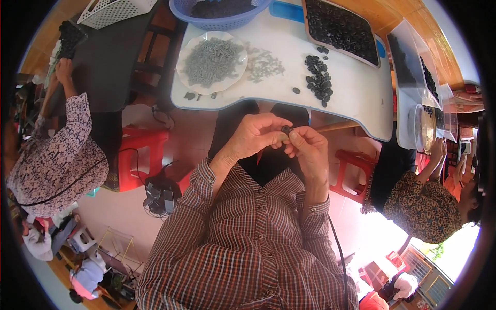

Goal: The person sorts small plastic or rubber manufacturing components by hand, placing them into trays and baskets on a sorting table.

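Between both hands, just in front of the table's near edge, is a small round black part (285, 129). My left hand (257, 135) pinches it from the left with thumb and forefinger. From the other side my right hand (307, 145) grips it with thumb and fingertips, so much of it is hidden. On the white table (279, 93) beyond, a white plate (182, 67) holds a heap of small grey pieces (214, 61), and more such pieces (264, 65) lie scattered beside it. To the right is a loose pile of black parts (319, 80), with one apart from it.
A blue basket (219, 23) of dark material and a tray (356, 58) full of black parts stand at the back. Clear bins (413, 67) are on the right. Red stools (142, 155) stand below. People sit working at left (57, 150) and right (423, 206).
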Demonstrator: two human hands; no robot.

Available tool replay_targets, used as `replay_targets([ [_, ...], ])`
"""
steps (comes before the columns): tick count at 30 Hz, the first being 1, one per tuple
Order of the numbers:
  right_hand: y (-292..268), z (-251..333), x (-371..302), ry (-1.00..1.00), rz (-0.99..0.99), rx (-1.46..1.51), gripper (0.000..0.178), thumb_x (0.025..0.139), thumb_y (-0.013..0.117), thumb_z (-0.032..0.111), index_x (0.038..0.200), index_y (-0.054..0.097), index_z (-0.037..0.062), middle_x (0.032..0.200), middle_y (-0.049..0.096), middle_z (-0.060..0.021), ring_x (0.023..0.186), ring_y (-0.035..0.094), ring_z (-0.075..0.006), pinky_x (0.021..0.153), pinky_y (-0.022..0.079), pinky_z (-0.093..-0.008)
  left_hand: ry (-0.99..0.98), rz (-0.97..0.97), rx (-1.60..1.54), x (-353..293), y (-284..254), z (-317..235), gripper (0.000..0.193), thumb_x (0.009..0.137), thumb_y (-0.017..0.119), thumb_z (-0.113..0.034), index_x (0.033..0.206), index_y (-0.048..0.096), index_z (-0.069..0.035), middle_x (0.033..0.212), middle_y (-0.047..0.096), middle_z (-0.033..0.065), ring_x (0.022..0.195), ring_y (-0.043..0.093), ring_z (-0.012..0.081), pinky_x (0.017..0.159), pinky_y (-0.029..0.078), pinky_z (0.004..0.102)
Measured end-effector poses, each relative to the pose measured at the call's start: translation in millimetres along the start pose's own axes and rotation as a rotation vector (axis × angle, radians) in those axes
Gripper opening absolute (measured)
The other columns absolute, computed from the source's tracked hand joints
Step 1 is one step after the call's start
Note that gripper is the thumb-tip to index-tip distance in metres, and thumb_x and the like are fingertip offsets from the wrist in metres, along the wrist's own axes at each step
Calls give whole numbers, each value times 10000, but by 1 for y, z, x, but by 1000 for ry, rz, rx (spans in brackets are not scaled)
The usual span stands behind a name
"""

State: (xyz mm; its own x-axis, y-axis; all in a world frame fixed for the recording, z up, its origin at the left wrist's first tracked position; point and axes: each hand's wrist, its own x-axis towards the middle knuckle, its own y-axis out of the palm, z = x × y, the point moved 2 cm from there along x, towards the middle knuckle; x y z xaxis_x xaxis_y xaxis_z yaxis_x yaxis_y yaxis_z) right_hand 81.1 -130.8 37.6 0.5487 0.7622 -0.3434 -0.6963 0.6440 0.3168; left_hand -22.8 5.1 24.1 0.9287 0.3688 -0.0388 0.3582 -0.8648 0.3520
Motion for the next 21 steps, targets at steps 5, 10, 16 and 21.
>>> replay_targets([
  [5, 2, 3, -1, 1, 14, -16, 127, 909, 634, 119, 929, 652, -5, 773, 663, -54, 613, 598, -85, 540, 458, -184, -14, 23, 4, -1, -4, -2, 243, 846, 662, 8, 1089, 650, 17, 797, 621, 36, 657, 626, 89, 594, 532, 212],
  [10, 2, 1, 0, 8, 26, -16, 116, 895, 649, 105, 925, 656, -7, 771, 664, -58, 604, 601, -89, 531, 463, -185, -50, 56, 10, -2, -7, -3, 231, 869, 651, -15, 1095, 634, 33, 810, 641, 41, 690, 602, 80, 633, 512, 207],
  [16, 4, 5, 1, 27, -4, 8, 89, 883, 649, 80, 904, 657, -6, 756, 661, -60, 584, 595, -87, 525, 458, -186, 11, 30, -1, -1, -4, -6, 256, 844, 665, 14, 1099, 646, 11, 783, 620, 34, 655, 626, 88, 585, 527, 208],
  [21, 6, 7, 3, 2, -24, -31, 95, 877, 645, 82, 896, 655, -10, 750, 658, -58, 575, 581, -80, 518, 441, -186, 1, 1, -84, -2, -2, -6, 256, 848, 667, 8, 1101, 629, 26, 788, 632, 37, 659, 623, 82, 595, 522, 203],
])
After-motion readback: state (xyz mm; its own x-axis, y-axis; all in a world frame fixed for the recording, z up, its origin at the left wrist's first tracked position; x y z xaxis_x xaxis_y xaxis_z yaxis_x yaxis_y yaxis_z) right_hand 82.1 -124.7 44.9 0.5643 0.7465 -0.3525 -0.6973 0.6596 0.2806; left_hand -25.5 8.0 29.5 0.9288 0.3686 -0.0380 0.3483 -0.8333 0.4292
